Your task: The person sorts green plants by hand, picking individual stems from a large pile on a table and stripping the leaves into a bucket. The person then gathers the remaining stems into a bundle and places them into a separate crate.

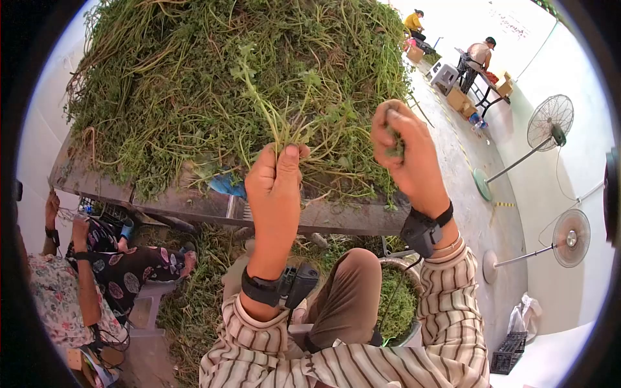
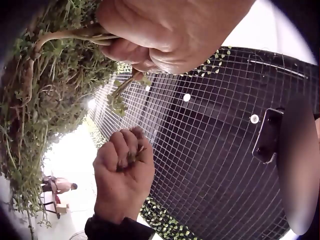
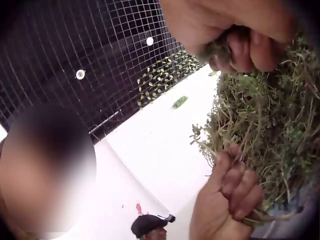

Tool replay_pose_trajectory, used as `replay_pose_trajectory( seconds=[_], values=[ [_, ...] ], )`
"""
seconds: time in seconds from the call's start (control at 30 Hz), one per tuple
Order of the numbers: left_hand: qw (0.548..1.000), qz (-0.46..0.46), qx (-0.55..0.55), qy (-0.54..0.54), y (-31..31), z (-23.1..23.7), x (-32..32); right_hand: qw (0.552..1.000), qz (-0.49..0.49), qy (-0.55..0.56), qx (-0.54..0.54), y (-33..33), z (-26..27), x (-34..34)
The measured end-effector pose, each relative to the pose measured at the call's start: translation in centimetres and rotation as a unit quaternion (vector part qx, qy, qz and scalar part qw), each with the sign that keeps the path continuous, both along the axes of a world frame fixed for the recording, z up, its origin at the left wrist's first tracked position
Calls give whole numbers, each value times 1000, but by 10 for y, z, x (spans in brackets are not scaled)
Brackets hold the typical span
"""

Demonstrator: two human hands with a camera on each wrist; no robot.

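My left hand point(image 1: 277, 181) pinches a few leafy green stems point(image 1: 264, 107) between thumb and fingers, their tops pointing up and away. In the left wrist view, a brownish stem end point(image 2: 65, 34) sticks out past the curled fingers. My right hand point(image 1: 414, 149), raised to the right of it, curls round a small clump of green leaves point(image 1: 396, 143). That clump point(image 3: 220, 50) shows partly between the fingers in the right wrist view; the rest is hidden in the palm. Both hands are held up at the near side of a large heap of leafy stems point(image 1: 194, 97).
The heap lies on a wooden table point(image 1: 181, 202), with a blue piece of plastic point(image 1: 228, 184) near its front edge. A tub of green leaves point(image 1: 396, 307) stands beside my knee. Another person point(image 1: 71, 291) sits at left. Two standing fans point(image 1: 550, 123) are at right, with people working farther back.
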State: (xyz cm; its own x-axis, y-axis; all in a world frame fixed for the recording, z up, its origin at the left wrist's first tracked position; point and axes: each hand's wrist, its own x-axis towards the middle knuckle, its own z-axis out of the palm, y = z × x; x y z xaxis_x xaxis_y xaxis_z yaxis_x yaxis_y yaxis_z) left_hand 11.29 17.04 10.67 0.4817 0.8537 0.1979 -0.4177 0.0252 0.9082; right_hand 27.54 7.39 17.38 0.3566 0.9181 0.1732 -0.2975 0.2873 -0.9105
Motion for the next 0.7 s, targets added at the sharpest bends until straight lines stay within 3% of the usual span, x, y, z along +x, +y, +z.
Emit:
replay_pose_trajectory(
  seconds=[0.03, 0.07, 0.1, 0.13, 0.2, 0.23, 0.3, 0.53, 0.63, 0.7],
  values=[
    [1000, 0, 0, 0, 0, 0, 0, 1000, 0, 0, 0, -1, -2, -2],
    [1000, 1, -1, -1, 0, 1, 0, 970, -77, -222, -55, 0, 1, -15],
    [1000, 1, -3, -2, -1, 1, 0, 883, -150, -431, -106, 1, 1, -24],
    [1000, 1, -2, -2, -1, 3, 0, 883, -151, -431, -106, 3, -4, -28],
    [1000, -12, -21, -10, -3, 6, -1, 808, -138, -570, -63, 7, -18, -28],
    [1000, -12, -21, -10, -4, 6, -1, 808, -138, -569, -62, 9, -23, -26],
    [999, -15, -31, -16, -5, 8, -1, 713, -187, -676, 0, 11, -32, -24],
    [998, -16, -58, -24, -3, 10, -3, 689, -178, -702, -25, 12, -33, -22],
    [998, -21, -60, -29, -3, 10, -4, 697, -193, -690, -8, 12, -32, -25],
    [999, -20, -41, -23, -2, 8, -4, 742, -204, -638, -20, 13, -30, -27]
  ],
)
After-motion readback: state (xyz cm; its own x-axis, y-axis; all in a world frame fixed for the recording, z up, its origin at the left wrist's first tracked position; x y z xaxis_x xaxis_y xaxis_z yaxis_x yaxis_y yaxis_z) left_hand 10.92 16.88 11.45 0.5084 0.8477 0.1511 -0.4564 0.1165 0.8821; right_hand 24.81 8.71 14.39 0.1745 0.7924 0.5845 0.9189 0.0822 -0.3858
